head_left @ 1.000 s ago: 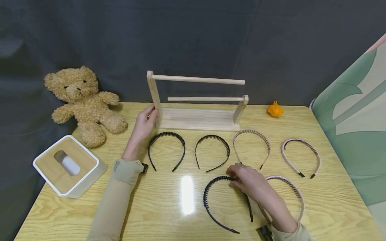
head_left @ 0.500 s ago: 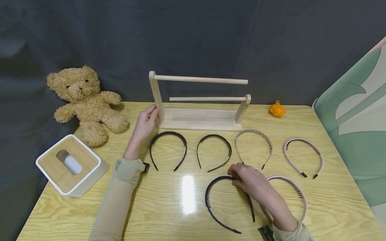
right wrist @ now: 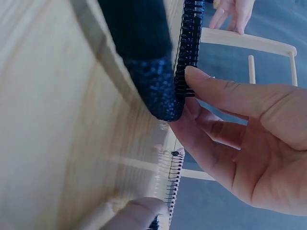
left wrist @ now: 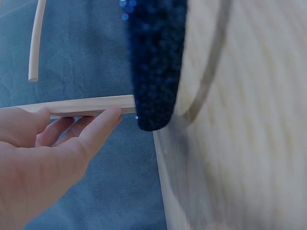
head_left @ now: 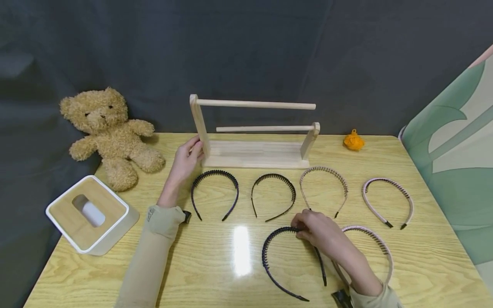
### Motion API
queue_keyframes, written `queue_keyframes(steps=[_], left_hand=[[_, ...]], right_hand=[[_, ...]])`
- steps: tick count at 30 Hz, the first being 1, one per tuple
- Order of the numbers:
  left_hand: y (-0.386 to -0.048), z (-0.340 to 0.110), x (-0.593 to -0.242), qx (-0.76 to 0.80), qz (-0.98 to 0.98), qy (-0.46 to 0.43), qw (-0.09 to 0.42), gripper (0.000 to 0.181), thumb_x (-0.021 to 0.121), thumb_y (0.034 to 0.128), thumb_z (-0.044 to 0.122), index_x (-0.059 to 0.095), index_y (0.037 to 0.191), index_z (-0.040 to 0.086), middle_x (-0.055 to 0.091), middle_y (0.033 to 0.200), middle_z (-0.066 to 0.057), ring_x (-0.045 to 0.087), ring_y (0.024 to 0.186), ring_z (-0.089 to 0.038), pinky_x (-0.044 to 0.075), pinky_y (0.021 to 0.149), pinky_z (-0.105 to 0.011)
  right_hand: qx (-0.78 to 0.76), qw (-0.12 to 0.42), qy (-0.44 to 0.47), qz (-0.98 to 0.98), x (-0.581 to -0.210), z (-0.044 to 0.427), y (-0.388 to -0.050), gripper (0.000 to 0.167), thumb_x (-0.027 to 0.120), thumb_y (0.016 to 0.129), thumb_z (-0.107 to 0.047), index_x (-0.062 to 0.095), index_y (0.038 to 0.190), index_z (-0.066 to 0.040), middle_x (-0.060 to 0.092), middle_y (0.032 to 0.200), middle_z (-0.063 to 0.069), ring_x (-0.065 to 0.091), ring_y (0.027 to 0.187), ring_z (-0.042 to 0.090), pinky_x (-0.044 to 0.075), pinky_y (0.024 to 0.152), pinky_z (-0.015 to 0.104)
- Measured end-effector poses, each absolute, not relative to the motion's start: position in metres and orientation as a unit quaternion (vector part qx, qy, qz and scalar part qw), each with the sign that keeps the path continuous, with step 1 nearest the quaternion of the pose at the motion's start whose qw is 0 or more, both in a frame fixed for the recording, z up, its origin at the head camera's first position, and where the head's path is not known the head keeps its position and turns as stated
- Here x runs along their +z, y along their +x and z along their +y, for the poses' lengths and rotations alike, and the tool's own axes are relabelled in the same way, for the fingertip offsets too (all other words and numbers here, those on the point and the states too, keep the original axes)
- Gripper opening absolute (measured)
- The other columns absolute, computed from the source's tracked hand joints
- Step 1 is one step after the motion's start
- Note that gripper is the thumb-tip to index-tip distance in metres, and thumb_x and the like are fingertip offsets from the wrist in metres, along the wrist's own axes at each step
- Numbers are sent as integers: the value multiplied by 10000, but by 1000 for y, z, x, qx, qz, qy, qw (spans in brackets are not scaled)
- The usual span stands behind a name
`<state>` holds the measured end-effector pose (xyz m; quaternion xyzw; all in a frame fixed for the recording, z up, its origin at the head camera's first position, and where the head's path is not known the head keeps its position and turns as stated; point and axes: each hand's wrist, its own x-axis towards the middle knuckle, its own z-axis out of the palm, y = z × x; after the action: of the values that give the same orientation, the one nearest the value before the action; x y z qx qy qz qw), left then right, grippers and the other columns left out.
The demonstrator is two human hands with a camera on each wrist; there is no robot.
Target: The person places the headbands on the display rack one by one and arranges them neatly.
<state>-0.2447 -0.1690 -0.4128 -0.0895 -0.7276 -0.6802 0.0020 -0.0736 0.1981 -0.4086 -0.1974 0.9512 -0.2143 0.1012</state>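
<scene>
In the head view, a dark blue-black toothed headband [head_left: 264, 252] lies on the table, its open ends toward me. My right hand [head_left: 321, 233] pinches its upper right side; the right wrist view shows thumb and fingers on its toothed band [right wrist: 188, 48]. A glittery headband end fills much of that view. My left hand [head_left: 185, 161] touches the outer left upright [head_left: 199, 122] of a pale wooden two-bar rack [head_left: 254, 160]. In the left wrist view, its fingertips [left wrist: 112, 115] rest against the upright's side. Another black headband [head_left: 215, 172] lies just beside the left wrist.
A dark brown headband [head_left: 275, 175], a beige one [head_left: 323, 168] and two pink ones, one at right [head_left: 389, 182] and one partly under my right forearm [head_left: 382, 244], lie about. A teddy bear [head_left: 115, 137], a tissue box [head_left: 111, 239] and an orange ornament [head_left: 353, 141] stand around the edges.
The head view shifts slightly. Both hands, the headbands and the rack stay where they were.
</scene>
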Motion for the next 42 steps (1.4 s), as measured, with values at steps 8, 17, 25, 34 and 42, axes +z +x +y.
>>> queue_keyframes(steps=[8, 17, 25, 34, 42], left_hand=[[-245, -171, -414, -672, -734, -95, 6, 460, 392, 1172, 92, 415, 1600, -74, 453, 1560, -323, 477, 1446, -446, 464, 1197, -457], [-245, -171, -416, -678, -728, -97, 6, 454, 394, 1170, 80, 420, 1590, -89, 458, 1552, -327, 487, 1432, -465, 469, 1194, -467], [-243, -171, -415, -671, -735, -98, 3, 462, 395, 1174, 106, 416, 1599, -74, 457, 1559, -316, 492, 1428, -469, 473, 1193, -480], [-244, -170, -415, -671, -735, -95, -1, 465, 397, 1175, 109, 411, 1604, -70, 444, 1570, -306, 499, 1410, -494, 475, 1192, -473], [-243, -170, -413, -658, -748, -89, -5, 468, 407, 1178, 130, 416, 1610, -52, 427, 1601, -290, 507, 1408, -485, 478, 1189, -470]], right_hand=[[-222, 101, -188, 951, -404, 200, -73, 164, 880, 859, -61, 788, 986, -108, 691, 915, -51, 683, 810, 164, 639, 708, 393], [-241, 102, -181, 948, -398, 203, -72, 156, 869, 874, -49, 777, 987, -103, 761, 924, -12, 720, 816, 186, 655, 718, 416], [-238, 85, -192, 948, -395, 204, -69, 164, 868, 878, -62, 771, 983, -141, 770, 910, -39, 708, 800, 144, 617, 651, 360], [-253, 63, -208, 943, -390, 204, -67, 173, 870, 872, -48, 770, 984, -135, 784, 943, -13, 732, 836, 158, 642, 681, 347], [-258, 59, -201, 943, -382, 205, -67, 182, 849, 883, -10, 785, 1038, -80, 793, 998, 55, 758, 886, 245, 679, 737, 416]])
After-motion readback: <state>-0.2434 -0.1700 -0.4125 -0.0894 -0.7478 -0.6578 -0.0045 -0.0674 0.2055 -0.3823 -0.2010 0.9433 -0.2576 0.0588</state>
